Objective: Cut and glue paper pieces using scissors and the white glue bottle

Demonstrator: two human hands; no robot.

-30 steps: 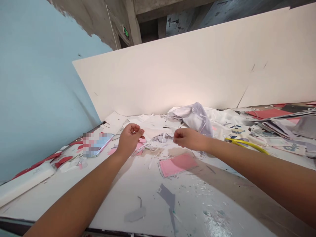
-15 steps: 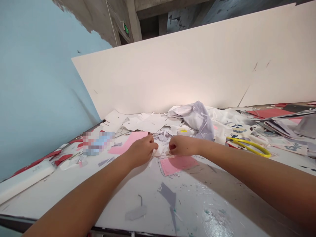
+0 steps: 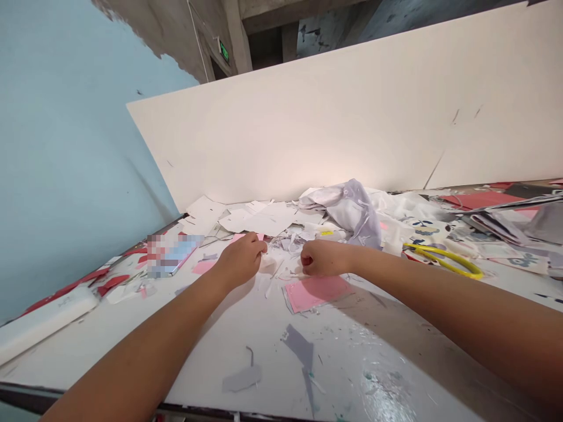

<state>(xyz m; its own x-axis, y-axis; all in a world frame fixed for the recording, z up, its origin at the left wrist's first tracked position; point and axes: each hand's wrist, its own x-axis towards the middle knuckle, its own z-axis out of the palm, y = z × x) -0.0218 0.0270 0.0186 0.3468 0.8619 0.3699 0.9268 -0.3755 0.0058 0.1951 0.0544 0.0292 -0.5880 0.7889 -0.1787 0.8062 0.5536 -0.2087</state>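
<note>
Both of my arms reach forward over a white table [image 3: 246, 328] strewn with paper scraps. My left hand [image 3: 240, 259] is curled closed, its fingertips pinched near a heap of small white and grey paper scraps [image 3: 288, 249]; what it grips is too small to name. My right hand [image 3: 321, 258] is closed in a loose fist just right of those scraps, above a pink paper sheet [image 3: 314, 292]. A second pink sheet [image 3: 203, 266] lies partly under my left hand.
A phone [image 3: 171, 256] lies at the left. Yellow-handled scissors [image 3: 444, 260] rest at the right near printed papers. Crumpled grey-white plastic [image 3: 352, 211] and white sheets lie at the back against a large leaning white board [image 3: 352, 117]. Grey cut-outs [image 3: 299, 351] lie near the front edge.
My left hand swung right onto the scraps beside my right hand, then drew back a little to the left and up. My right hand shifted slightly left and stayed closed.
</note>
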